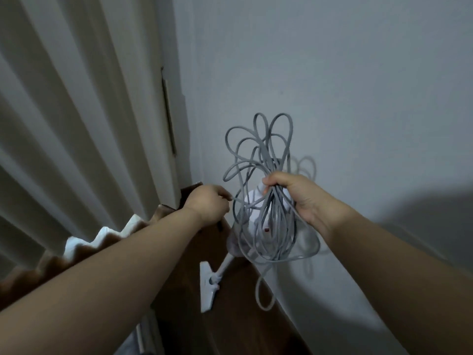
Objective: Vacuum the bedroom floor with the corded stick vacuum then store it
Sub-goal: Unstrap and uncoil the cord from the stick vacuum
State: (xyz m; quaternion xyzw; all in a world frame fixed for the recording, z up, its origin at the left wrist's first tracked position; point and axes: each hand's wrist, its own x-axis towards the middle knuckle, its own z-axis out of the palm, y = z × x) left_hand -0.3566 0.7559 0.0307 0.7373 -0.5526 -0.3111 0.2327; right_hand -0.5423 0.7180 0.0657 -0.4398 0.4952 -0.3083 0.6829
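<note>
The white stick vacuum stands upright against the wall, its floor head on the dark wood floor. My right hand grips a loose bundle of the grey power cord at the vacuum's handle; loops stick up above the fist and hang down below it. My left hand pinches a strand of the cord just left of the bundle. The vacuum's handle is mostly hidden behind the cord and my right hand.
A pale wall fills the right side. A cream curtain hangs at the left down to the floor. A door frame edge with a hinge sits in the corner.
</note>
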